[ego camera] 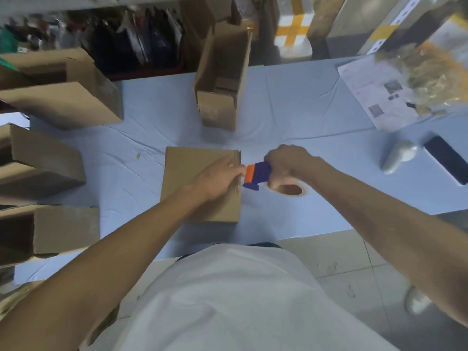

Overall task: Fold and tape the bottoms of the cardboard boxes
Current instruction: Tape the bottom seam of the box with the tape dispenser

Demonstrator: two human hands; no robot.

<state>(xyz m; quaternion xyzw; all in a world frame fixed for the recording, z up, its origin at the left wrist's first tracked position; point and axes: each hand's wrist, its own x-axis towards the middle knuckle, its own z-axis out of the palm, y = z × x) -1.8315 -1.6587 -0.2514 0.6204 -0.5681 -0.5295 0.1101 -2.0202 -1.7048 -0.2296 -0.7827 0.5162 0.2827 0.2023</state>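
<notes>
At the middle of the worktop lies the box, bottom up. The left hand presses flat on its right edge, likely steadying the flaps, while the right hand grips the tape dispenser just beside that edge, ready to seal.

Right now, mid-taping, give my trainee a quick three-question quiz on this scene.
1. True or false: the right hand grips the tape dispenser.
2. The left hand rests on: A) the cardboard box B) the phone C) the printed sheet
3. Fill in: the dispenser sits at the box's ___ edge.

Key: 1 true; 2 A; 3 right
</notes>
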